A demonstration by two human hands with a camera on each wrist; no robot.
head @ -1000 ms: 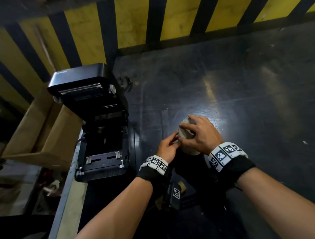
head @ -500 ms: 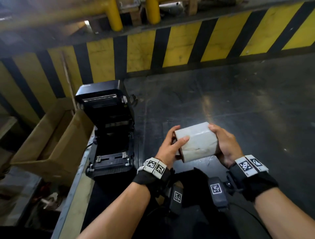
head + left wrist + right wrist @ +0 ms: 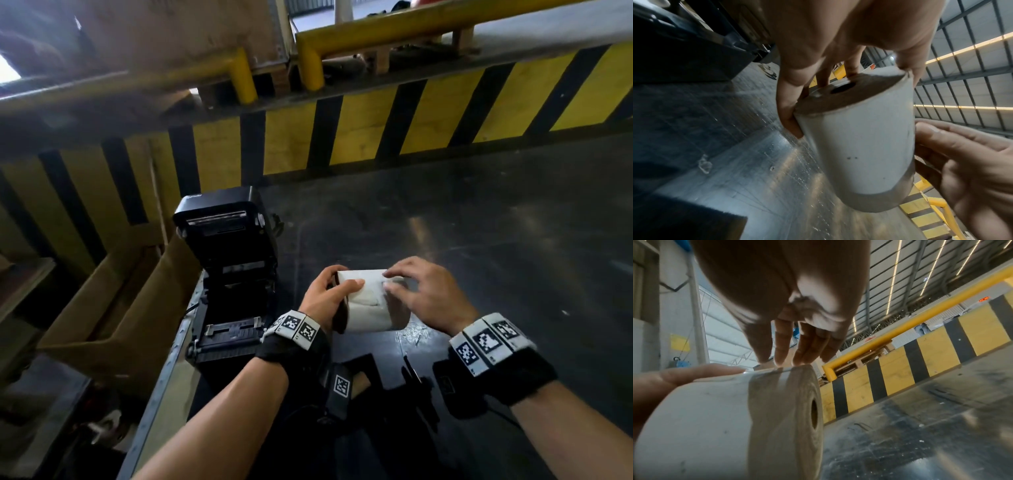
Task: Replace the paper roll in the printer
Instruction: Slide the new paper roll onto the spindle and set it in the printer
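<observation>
At the far left, a brown cardboard box (image 3: 113, 301) stands off the edge of the dark metal worktop (image 3: 479, 240), just beside the printer (image 3: 233, 274). The printer sits at the worktop's left edge with its lid swung up and back, so the paper bay lies exposed and you can see the feed slot along the front. To the right of the printer, well apart from it, you hold the paper roll (image 3: 370, 301) above the worktop, its axis running left to right. Your left hand (image 3: 325, 298) has a firm grip on the roll's left end: the thumb lies across the white outer wrap while the other fingers curl round the far side, and the left wrist view shows the fingertips (image 3: 791, 120) pressed at the rim of the brown end face with its dark core hole. Your right hand (image 3: 424, 294) is not gripping; its fingers (image 3: 783, 345) reach out nearly straight, and their tips rest on top of the roll near the right end, at a seam or edge of the wrap. The roll's right end face and core hole show plainly in the right wrist view. Behind it all runs a yellow-and-black striped barrier (image 3: 411, 130) with a yellow rail (image 3: 445, 20) above it.
</observation>
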